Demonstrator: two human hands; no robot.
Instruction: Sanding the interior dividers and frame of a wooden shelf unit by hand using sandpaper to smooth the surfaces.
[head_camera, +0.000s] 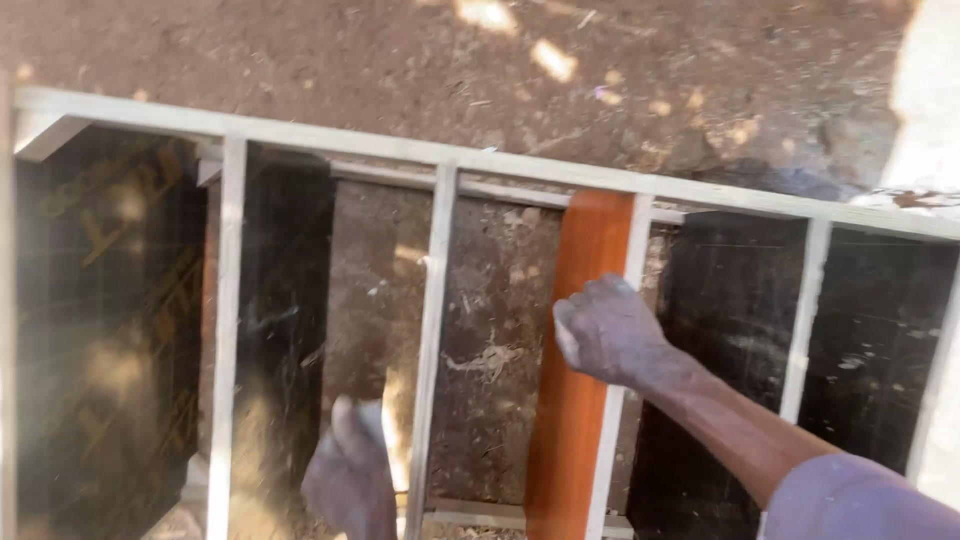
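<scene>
reddish-brown plank (580, 340) standing among pale frame slats (432, 330), over bare soil (480, 60). right hand (610, 330) curled into a fist against plank's right edge, forearm stretched in from lower right; grip itself unclear. left hand (352, 470) blurred at bottom, beside 1 slat, closure impossible to tell. dark panels (100, 320) flanking.

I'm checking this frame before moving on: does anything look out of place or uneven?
One reddish-brown board under the right hand stands out among the pale slats of the wooden frame. Dark panels back some bays, while the middle one shows bare soil.
</scene>
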